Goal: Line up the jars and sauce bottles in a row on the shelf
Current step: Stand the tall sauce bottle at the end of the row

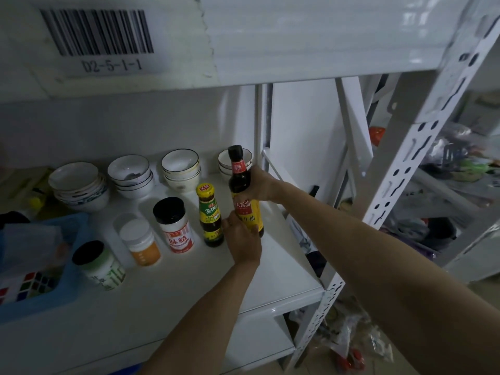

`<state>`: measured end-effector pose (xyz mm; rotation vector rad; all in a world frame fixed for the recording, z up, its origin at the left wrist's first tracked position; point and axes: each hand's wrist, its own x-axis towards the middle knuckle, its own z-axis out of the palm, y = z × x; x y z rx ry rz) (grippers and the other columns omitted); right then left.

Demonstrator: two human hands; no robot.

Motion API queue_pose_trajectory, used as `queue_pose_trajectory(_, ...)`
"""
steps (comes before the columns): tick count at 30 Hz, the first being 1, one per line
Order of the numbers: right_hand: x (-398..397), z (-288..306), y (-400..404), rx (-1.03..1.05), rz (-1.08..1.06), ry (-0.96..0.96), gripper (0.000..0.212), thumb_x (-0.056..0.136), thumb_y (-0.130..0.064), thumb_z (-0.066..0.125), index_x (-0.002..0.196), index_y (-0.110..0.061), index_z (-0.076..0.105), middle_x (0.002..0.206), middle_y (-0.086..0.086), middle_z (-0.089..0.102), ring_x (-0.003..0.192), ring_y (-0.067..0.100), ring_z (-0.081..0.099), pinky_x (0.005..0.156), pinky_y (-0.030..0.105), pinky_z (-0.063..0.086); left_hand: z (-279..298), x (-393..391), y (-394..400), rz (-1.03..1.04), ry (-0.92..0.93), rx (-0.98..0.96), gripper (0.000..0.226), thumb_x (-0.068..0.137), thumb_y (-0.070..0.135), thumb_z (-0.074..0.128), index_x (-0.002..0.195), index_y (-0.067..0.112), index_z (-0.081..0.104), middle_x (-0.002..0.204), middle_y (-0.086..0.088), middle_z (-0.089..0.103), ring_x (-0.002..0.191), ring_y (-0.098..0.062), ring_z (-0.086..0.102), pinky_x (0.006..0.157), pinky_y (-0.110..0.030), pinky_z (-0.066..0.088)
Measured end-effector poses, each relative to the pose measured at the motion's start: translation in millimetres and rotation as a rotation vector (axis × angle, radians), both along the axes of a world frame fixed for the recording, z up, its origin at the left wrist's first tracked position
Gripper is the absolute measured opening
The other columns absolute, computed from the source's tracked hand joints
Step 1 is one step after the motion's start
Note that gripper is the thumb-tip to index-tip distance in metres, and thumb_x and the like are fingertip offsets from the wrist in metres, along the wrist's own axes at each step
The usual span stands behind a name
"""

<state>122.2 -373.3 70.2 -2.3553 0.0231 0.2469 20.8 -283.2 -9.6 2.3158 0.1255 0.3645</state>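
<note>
Shelf (189,307): white, lit dimly. Along the back, four stacks of bowls (130,174). Blue basket (67,288) at left edge, a puzzle cube (29,286) inside.

Row in front of bowls, left to right: green-label jar (101,266), black lid; orange jar (140,242), white lid; red-label jar (174,226), black lid; small sauce bottle (209,215), yellow cap; tall soy bottle (243,190), black cap. Spacing uneven; the row slants away toward the right.

Soy bottle stands upright, just beside the small sauce bottle, at the row's right end. Bare shelf to its right up to the frame post (400,169); front half of shelf open.

Right hand (259,186) wrapped around the soy bottle's shoulder, arm reaching in from right. Left hand (242,239) closed on its lower label, palm down.
</note>
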Motion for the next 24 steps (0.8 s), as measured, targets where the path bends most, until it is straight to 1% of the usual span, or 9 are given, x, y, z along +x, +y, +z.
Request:
queue_pose_trajectory(3, -44, 33, 13, 0.033, 0.010, -0.033, 0.081, 0.058, -0.014, 0.086, 0.127, -0.009, 0.042, 0.118, 0.011, 0.059, 0.114, 0.027, 0.057, 0.100, 0.044, 0.051, 2, 0, 1, 0.005, -0.004, 0.046, 0.055, 0.080, 0.022, 0.072, 0.126, -0.001, 0.050, 0.125, -0.018, 0.061, 0.121, -0.031, 0.052, 0.102, -0.032, 0.043)
queue_pose_trajectory(5, -53, 33, 11, 0.087, -0.010, -0.055, 0.074, 0.067, -0.002, 0.081, 0.128, -0.005, 0.040, 0.120, 0.012, 0.054, 0.116, 0.027, 0.053, 0.102, 0.041, 0.048, 0, 0, 2, 0.004, 0.004, 0.025, 0.058, 0.082, 0.022, 0.070, 0.130, 0.000, 0.046, 0.130, -0.018, 0.057, 0.124, -0.031, 0.051, 0.101, -0.032, 0.045)
queue_pose_trajectory(7, -59, 27, 11, 0.111, -0.011, -0.072, 0.076, 0.064, -0.005, 0.081, 0.128, -0.005, 0.040, 0.117, 0.009, 0.053, 0.115, 0.026, 0.053, 0.102, 0.043, 0.048, -2, -1, 3, -0.001, 0.019, 0.023, 0.062, 0.084, 0.021, 0.068, 0.136, -0.001, 0.041, 0.135, -0.019, 0.054, 0.128, -0.031, 0.049, 0.103, -0.032, 0.045)
queue_pose_trajectory(10, -49, 12, 9, 0.107, -0.030, -0.079, 0.088, 0.046, -0.027, 0.079, 0.126, -0.012, 0.044, 0.115, 0.008, 0.059, 0.113, 0.027, 0.058, 0.099, 0.049, 0.051, -5, -6, 4, -0.033, 0.041, -0.027, 0.069, 0.087, 0.019, 0.065, 0.143, -0.003, 0.032, 0.141, -0.022, 0.047, 0.133, -0.033, 0.044, 0.107, -0.036, 0.043)
queue_pose_trajectory(14, -43, 3, 5, 0.129, -0.051, -0.002, 0.089, 0.043, -0.032, 0.079, 0.126, -0.015, 0.049, 0.116, 0.008, 0.063, 0.113, 0.029, 0.060, 0.099, 0.048, 0.051, -6, -16, 9, -0.081, 0.074, -0.069, 0.069, 0.092, 0.019, 0.059, 0.147, -0.003, 0.025, 0.147, -0.022, 0.042, 0.136, -0.034, 0.041, 0.108, -0.038, 0.041)
queue_pose_trajectory(18, -47, -4, 3, 0.104, -0.102, 0.055, 0.082, 0.049, -0.034, 0.084, 0.123, -0.015, 0.053, 0.114, 0.007, 0.066, 0.109, 0.028, 0.062, 0.098, 0.046, 0.052, -10, -24, 29, -0.174, 0.074, -0.107, 0.044, 0.092, 0.012, 0.056, 0.134, 0.004, 0.045, 0.131, -0.017, 0.057, 0.122, -0.033, 0.056, 0.098, -0.037, 0.048)
queue_pose_trajectory(21, -71, 3, 6, 0.113, -0.180, 0.131, 0.072, 0.069, -0.021, 0.084, 0.130, -0.005, 0.049, 0.125, 0.008, 0.059, 0.116, 0.031, 0.059, 0.097, 0.042, 0.052, -13, -34, 55, -0.234, 0.098, -0.091, 0.034, 0.092, 0.010, 0.053, 0.126, 0.007, 0.052, 0.126, -0.013, 0.062, 0.118, -0.029, 0.058, 0.101, -0.039, 0.048)
queue_pose_trajectory(22, -80, 4, 6, 0.100, -0.214, 0.166, 0.069, 0.074, -0.020, 0.082, 0.129, 0.000, 0.046, 0.123, 0.009, 0.057, 0.113, 0.030, 0.060, 0.094, 0.039, 0.054, -15, -37, 65, -0.231, 0.102, -0.097, 0.035, 0.092, 0.009, 0.053, 0.127, 0.007, 0.054, 0.127, -0.013, 0.062, 0.119, -0.028, 0.058, 0.102, -0.039, 0.047)
queue_pose_trajectory(24, -91, -5, 3, 0.035, -0.262, 0.251, 0.049, 0.080, -0.018, 0.078, 0.116, 0.000, 0.048, 0.109, 0.014, 0.057, 0.090, 0.024, 0.065, 0.077, 0.031, 0.058, -18, -41, 86, -0.211, 0.097, -0.149, 0.033, 0.091, 0.007, 0.054, 0.123, 0.006, 0.059, 0.124, -0.012, 0.065, 0.116, -0.027, 0.060, 0.098, -0.032, 0.048)
